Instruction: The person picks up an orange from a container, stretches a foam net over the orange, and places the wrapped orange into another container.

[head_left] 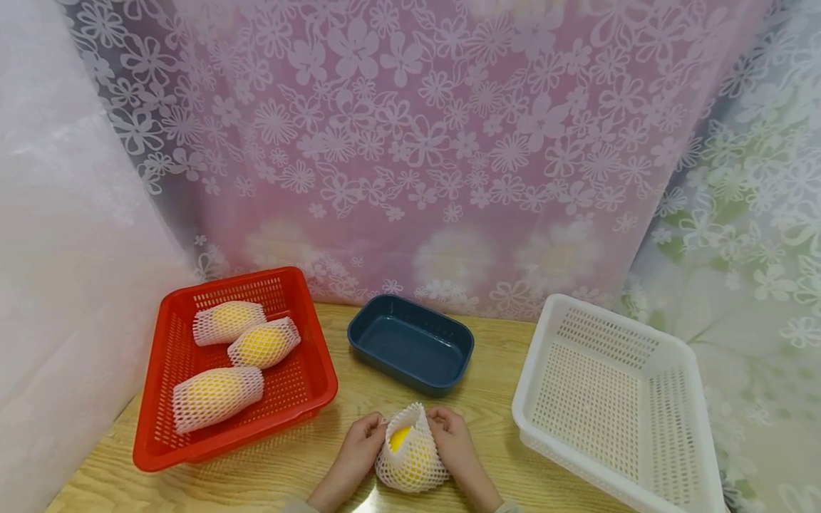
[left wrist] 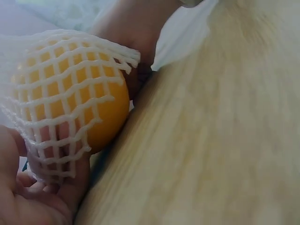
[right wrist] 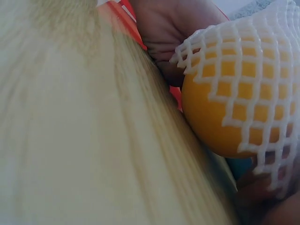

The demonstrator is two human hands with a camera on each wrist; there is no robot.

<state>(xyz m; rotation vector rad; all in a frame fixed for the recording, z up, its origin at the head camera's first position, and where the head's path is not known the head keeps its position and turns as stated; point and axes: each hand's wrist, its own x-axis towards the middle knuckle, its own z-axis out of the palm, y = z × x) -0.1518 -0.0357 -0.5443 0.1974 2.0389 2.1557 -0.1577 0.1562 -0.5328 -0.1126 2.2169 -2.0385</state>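
A round yellow fruit [head_left: 399, 439] sits on the table inside a white foam net [head_left: 415, 467], between the two hands. The left hand [head_left: 356, 453] pinches the net's rim on the left side. Opposite it, the right hand [head_left: 459, 450] pinches the rim on the right. Stretched apart, the net's mouth leaves part of the fruit bare. Seen from the left wrist, the bare fruit [left wrist: 111, 124] shows below the net's jagged edge, with left fingers behind the mesh. In the right wrist view, the fruit [right wrist: 206, 115] bulges out of the net close over the tabletop.
A red basket [head_left: 321, 370] at the left holds several yellow fruits in foam nets [head_left: 218, 397]. Behind the hands stands a dark blue tray [head_left: 410, 349]. A white basket [head_left: 590, 385] stands at the right. A floral curtain [head_left: 410, 157] hangs along the back of the wooden table [head_left: 500, 356].
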